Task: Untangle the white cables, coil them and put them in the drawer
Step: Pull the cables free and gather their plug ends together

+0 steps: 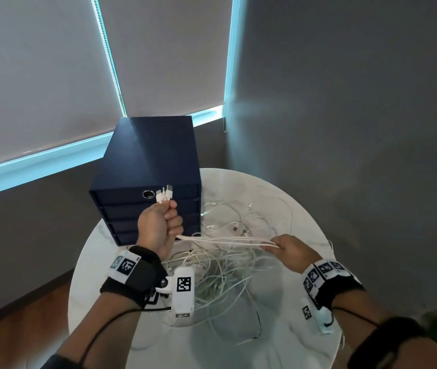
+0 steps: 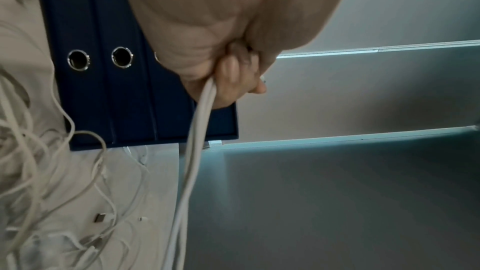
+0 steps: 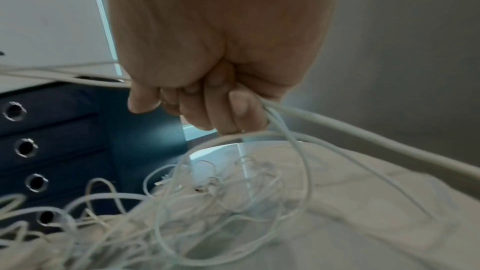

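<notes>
My left hand [image 1: 162, 222] is a fist around a bunch of white cables, and their plug ends [image 1: 164, 196] stick up out of it in front of the drawer unit. The held strands [image 1: 225, 241] run taut to my right hand [image 1: 281, 247], which grips them about level with the left. In the left wrist view the cables [image 2: 200, 118] leave the curled fingers [image 2: 231, 81] downward. In the right wrist view the fingers [image 3: 223, 108] close on the strands [image 3: 337, 126]. A tangled pile of white cables [image 1: 225, 272] lies on the table under both hands.
A dark blue drawer unit [image 1: 148, 166] with ring pulls stands at the back left of the round white table [image 1: 291, 336], all its drawers closed. Loose cable ends [image 1: 236, 225] lie beside it. Grey walls and window blinds stand behind.
</notes>
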Motion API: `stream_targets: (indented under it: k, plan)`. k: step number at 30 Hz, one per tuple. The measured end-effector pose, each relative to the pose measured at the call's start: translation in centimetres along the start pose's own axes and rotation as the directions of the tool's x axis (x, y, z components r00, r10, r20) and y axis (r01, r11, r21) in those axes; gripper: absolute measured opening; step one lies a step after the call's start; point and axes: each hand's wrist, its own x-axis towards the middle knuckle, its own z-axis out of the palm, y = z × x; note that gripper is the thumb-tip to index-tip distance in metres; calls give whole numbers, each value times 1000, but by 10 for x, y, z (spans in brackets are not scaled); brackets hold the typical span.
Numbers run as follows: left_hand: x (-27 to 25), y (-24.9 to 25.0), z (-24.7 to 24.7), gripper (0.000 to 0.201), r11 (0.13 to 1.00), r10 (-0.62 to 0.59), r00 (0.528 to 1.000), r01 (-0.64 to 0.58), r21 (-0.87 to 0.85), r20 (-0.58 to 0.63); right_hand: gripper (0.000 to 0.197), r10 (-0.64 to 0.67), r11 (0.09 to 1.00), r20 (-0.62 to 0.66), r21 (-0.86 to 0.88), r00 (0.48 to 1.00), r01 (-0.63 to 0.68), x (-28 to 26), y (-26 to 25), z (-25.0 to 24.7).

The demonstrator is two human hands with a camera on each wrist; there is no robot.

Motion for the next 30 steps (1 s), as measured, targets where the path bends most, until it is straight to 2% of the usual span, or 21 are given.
stream_targets:
  k: [3,5,7,10,13,15,18,22,25,26,28,30]
  plan:
    - [0,0,-6,31,990,-15,999,21,141,-41,45,87,993,-45,-82,995,-90,-7,32,-8]
    - [0,2,-10,31,984,-22,999,30,173,-50,40,168,978,-77,-111,983,-176,-13,53,-14]
    - [1,3,-13,31,983,-25,998,35,182,-55,44,239,967,-137,-56,961,-248,-19,73,-22]
    - [0,6,-15,30,982,-25,998,35,184,-57,44,357,931,-288,32,889,-364,-29,92,-41]
    - [-2,2,-11,30,981,-50,998,55,186,-30,52,371,895,-470,-47,801,-443,-39,103,-57]
    - [-5,-4,-6,29,976,-65,998,64,209,0,54,395,854,-498,-111,772,-508,-42,106,-59]
    - [-10,-19,2,26,970,-82,996,73,232,31,42,537,781,-331,-153,776,-606,-46,114,-44]
    - [-15,-38,13,29,955,-105,993,88,282,49,22,601,778,-67,-178,797,-602,-45,132,-1]
    - [-16,-48,19,29,943,-128,988,95,320,84,33,573,812,104,-205,813,-546,-40,122,10]
    - [-16,-50,21,29,940,-134,987,97,327,92,32,547,831,156,-214,823,-512,-40,108,7]
    - [-17,-53,25,29,939,-144,984,102,329,105,18,492,866,287,-263,822,-426,-39,79,3]
    - [-17,-57,28,28,936,-147,982,98,337,122,34,406,903,366,-300,837,-307,-31,49,-5]
